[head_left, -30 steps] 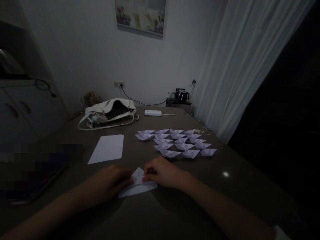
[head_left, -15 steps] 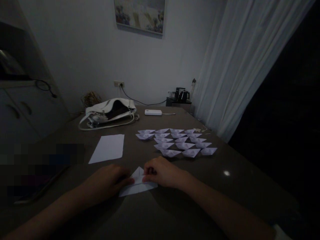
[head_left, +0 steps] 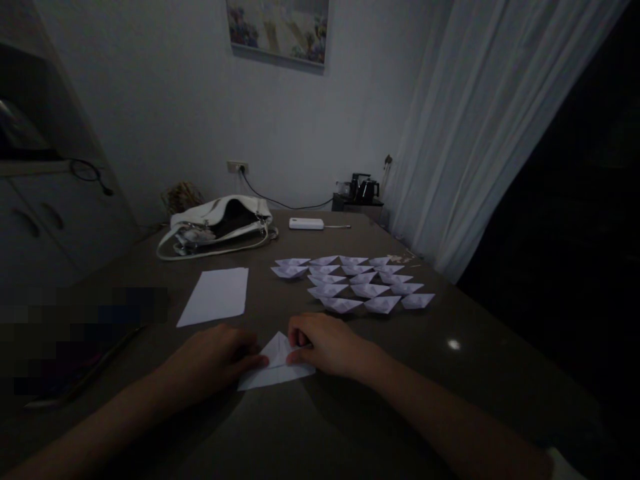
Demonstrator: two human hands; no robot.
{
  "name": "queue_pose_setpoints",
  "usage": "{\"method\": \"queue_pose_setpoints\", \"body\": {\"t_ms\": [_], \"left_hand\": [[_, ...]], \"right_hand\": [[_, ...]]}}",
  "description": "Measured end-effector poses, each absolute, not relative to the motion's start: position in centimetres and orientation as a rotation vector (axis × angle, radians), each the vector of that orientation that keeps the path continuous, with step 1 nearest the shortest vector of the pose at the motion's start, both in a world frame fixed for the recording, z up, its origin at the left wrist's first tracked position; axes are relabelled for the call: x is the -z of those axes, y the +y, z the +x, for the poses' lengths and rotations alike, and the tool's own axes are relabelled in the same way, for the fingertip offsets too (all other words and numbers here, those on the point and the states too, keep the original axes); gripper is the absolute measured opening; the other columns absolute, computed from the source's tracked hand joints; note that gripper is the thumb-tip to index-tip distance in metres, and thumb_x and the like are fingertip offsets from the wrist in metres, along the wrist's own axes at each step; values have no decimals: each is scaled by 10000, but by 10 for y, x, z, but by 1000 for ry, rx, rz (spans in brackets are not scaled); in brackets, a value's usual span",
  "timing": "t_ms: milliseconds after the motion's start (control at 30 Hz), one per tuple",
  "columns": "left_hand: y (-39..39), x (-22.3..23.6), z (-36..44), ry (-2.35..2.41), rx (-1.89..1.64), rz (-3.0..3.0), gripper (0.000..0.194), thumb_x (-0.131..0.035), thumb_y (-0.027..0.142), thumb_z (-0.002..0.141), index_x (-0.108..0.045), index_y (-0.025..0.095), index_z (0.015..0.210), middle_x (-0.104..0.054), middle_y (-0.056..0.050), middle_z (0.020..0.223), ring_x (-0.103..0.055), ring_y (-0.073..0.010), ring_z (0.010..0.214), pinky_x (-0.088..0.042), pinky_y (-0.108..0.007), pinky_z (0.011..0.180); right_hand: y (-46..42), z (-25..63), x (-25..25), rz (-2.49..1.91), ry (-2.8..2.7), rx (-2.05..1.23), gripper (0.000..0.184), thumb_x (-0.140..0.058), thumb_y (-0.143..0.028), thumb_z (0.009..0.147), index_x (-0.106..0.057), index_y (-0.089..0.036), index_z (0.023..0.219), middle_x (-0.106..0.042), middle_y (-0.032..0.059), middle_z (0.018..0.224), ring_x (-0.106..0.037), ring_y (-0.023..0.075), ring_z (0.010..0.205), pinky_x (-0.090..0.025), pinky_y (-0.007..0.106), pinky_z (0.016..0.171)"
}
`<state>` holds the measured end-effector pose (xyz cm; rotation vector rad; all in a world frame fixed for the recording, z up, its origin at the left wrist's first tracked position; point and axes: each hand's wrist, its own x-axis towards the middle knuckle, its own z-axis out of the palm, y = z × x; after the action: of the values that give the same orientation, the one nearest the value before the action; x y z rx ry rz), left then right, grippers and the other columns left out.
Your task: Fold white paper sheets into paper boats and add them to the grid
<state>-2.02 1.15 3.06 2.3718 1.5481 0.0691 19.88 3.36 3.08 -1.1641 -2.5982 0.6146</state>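
Observation:
A partly folded sheet of white paper point(head_left: 278, 375) lies on the dark table point(head_left: 260, 440) in front of me, with a pointed top and a wide lower flap. My left hand point(head_left: 220, 353) grips its left side, thumb on the paper and fingers curled. On the right side my right hand point(head_left: 323, 343) pinches the paper between thumb and bent fingers. Just beyond the right hand stand several folded paper boats point(head_left: 369, 291) in rows. A stack of white paper sheets point(head_left: 216, 297) rests beyond my left hand.
A white handbag point(head_left: 215, 223) sits at the back left, and a white power bank point(head_left: 306, 225) with a short cable lies at the far edge. A black kettle point(head_left: 367, 191) stands on a low cabinet behind. A blurred-out flat object point(head_left: 90, 363) lies at the left.
Both hands stay on the folded paper. The right thumb and fingers have shifted very slightly at its right side; the boats and the sheets have not moved.

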Motion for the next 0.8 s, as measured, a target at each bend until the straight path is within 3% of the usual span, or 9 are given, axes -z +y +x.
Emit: {"method": "queue_pose_setpoints", "body": {"t_ms": [300, 533, 800], "left_hand": [[13, -30, -20, 1535, -90, 2397, 360, -484, 521, 857, -580, 195, 736, -618, -23, 729, -567, -205, 671, -328, -281, 561], [15, -29, -19, 1527, -82, 2386, 314, -502, 483, 853, -566, 194, 748, -616, -25, 755, -564, -202, 695, -331, -273, 570], [15, -25, -22, 1543, -84, 2375, 355, -505, 526, 840, -564, 193, 733, -609, -22, 742, -558, -191, 673, -321, -268, 554]], "right_hand": [[37, 203, -29, -1089, -2622, -651, 177, -736, -268, 740, -625, -171, 838, -594, 0, 822, -539, 126, 754, -326, 210, 598], [37, 201, -30, -779, -2746, -644, 235, -613, -98, 826, -697, -239, 994, -576, 23, 939, -542, 130, 867, -370, 218, 739], [37, 209, -41, -768, -2856, -604, 318, -568, -92, 822, -719, -264, 1042, -570, 29, 875, -521, 123, 769, -365, 209, 668]]}}
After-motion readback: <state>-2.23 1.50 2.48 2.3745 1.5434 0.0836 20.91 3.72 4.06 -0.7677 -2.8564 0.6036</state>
